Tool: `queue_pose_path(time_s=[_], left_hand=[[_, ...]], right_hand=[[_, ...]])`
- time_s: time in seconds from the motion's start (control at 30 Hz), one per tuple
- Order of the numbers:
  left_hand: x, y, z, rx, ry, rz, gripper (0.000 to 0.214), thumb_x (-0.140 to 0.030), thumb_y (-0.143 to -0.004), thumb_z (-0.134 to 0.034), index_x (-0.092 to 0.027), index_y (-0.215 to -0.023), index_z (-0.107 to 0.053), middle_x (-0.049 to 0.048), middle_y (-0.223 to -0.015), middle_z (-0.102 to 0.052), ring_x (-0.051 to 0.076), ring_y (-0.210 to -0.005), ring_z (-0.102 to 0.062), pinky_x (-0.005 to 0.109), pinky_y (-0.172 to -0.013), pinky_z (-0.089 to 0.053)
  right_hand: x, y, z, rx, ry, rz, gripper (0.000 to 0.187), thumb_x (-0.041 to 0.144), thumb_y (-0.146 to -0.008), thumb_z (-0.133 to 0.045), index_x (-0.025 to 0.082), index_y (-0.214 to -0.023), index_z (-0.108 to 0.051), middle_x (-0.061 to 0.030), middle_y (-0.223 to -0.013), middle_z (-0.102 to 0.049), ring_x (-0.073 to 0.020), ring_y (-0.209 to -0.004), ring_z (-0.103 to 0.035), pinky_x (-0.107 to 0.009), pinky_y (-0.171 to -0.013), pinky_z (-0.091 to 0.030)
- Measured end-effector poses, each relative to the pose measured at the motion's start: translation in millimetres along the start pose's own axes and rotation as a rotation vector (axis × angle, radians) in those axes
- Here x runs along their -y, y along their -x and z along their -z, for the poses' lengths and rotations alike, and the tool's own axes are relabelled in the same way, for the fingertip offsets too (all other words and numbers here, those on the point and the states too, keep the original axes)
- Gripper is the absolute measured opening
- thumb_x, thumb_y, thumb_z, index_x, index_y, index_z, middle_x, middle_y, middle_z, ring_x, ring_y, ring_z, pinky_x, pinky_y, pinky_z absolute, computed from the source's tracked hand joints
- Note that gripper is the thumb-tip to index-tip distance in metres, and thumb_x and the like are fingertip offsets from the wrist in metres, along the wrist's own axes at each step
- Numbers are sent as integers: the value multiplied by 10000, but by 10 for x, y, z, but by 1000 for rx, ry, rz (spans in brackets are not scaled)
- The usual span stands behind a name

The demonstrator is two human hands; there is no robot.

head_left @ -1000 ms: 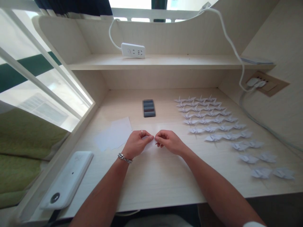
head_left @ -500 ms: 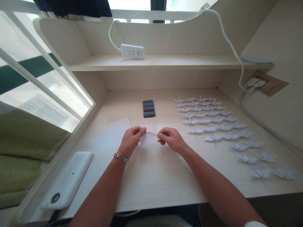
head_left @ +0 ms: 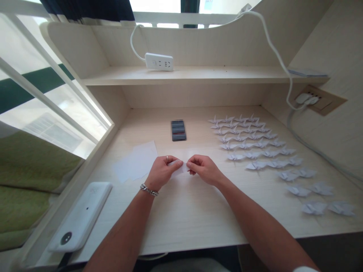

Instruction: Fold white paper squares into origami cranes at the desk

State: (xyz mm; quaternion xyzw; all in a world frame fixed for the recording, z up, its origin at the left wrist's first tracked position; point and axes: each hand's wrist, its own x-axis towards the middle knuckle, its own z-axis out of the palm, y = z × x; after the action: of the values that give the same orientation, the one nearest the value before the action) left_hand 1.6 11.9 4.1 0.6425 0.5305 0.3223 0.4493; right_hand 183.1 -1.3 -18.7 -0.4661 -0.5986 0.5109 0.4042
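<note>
A small folded piece of white paper [head_left: 179, 173] is held between my two hands above the middle of the desk. My left hand [head_left: 163, 170] pinches it from the left, the thumb lying over its upper part and covering much of it. From the right, my right hand [head_left: 204, 168] grips its edge between thumb and curled fingers. The two thumb tips are close together. Left of my hands, loose white paper sheets [head_left: 136, 161] lie overlapping on the desk. Rows of folded white paper cranes [head_left: 252, 144] stand to the right.
A dark phone [head_left: 178, 130] lies behind my hands. A white device with a round dial [head_left: 82, 215] rests at the desk's left edge. On the shelf [head_left: 204, 73] sits a white power strip [head_left: 159, 62]. A white cable [head_left: 273, 47] hangs down to the wall socket [head_left: 323, 100].
My left hand has moved right along the paper, its thumb now nearer my right thumb and covering more of the paper. My right hand has barely moved.
</note>
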Motion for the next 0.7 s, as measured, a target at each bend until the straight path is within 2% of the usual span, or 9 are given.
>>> queue_pose_path(time_s=[0.07, 0.2, 0.27, 0.33, 0.4, 0.53, 0.6, 0.7], left_hand=[[16, -1, -24, 20, 16, -10, 251, -385, -727, -668, -142, -690, -714, 23, -640, -661, 139, -608, -547, 242, -568, -396], [62, -23, -49, 84, 201, 58, 270, -398, -730, -658, -135, -683, -697, 16, -604, -633, 123, -553, -512, 236, -526, -367], [74, -39, -40, 63, 270, 79, 291, -417, -743, -643, -137, -668, -675, 8, -584, -616, 115, -531, -496, 229, -508, -354], [75, -52, -22, -15, 295, 85, 307, -434, -750, -635, -140, -660, -659, 5, -588, -617, 113, -530, -497, 224, -504, -357], [66, -55, -10, -76, 273, 70, 305, -446, -743, -646, -144, -707, -679, 15, -637, -650, 122, -559, -525, 225, -524, -382], [37, -39, -31, -33, 96, 3, 281, -423, -712, -689, -149, -763, -724, 45, -727, -707, 161, -655, -593, 242, -594, -434], [28, -33, -36, -44, 55, 9, 268, -411, -717, -683, -147, -741, -727, 47, -720, -707, 167, -662, -598, 245, -596, -439], [28, -37, 1, -123, 84, 57, 270, -407, -705, -695, -141, -741, -723, 38, -702, -697, 153, -628, -579, 240, -573, -429]], right_hand=[[-10, -5, -13, 8, 32, 17, 173, 333, -810, -594, 166, -775, -624, -10, -686, -616, -127, -615, -583, -246, -587, -475], [-17, -22, -17, 12, -17, 2, 171, 328, -790, -602, 162, -750, -614, 1, -665, -587, -120, -582, -561, -247, -564, -481], [-20, -28, -7, 5, -48, -13, 176, 327, -779, -608, 158, -731, -608, 5, -646, -579, -115, -559, -553, -246, -548, -476], [-26, -31, 0, -17, -56, -24, 179, 327, -771, -612, 155, -721, -609, 6, -641, -580, -113, -552, -551, -244, -540, -474], [-35, -32, -6, -44, -52, -27, 180, 329, -770, -614, 154, -724, -614, 3, -646, -586, -116, -559, -558, -244, -545, -479], [-50, -32, -35, -70, -30, -13, 189, 343, -780, -612, 158, -740, -621, -5, -662, -607, -126, -573, -584, -253, -558, -490], [-51, -33, -31, -58, -18, -14, 190, 343, -790, -605, 159, -747, -623, -6, -655, -614, -124, -567, -585, -251, -560, -482], [-51, -38, 12, -8, -10, -37, 191, 334, -799, -596, 155, -735, -618, -11, -637, -624, -114, -547, -565, -245, -551, -460]])
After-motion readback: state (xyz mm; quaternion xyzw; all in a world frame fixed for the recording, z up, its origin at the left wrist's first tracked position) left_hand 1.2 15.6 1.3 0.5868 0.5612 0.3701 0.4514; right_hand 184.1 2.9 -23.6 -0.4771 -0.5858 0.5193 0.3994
